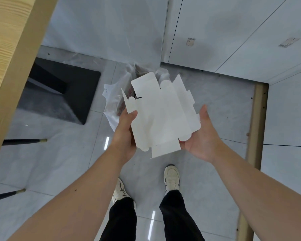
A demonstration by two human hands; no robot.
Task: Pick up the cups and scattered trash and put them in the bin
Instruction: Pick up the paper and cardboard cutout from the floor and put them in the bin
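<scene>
A flattened white cardboard box is held at waist height over the bin. My left hand grips its left edge, thumb on top. My right hand cups its right edge from below, palm up and fingers under the card. Under and behind the card stands the bin, lined with a clear plastic bag; red-printed trash shows inside it at the card's left edge. Most of the bin's opening is hidden by the card. No cups are in view.
A wooden table edge runs along the left, with its black square base on the floor beside the bin. Two black chair legs lie lower left. White cabinets stand behind and right. My shoes are below on grey tiles.
</scene>
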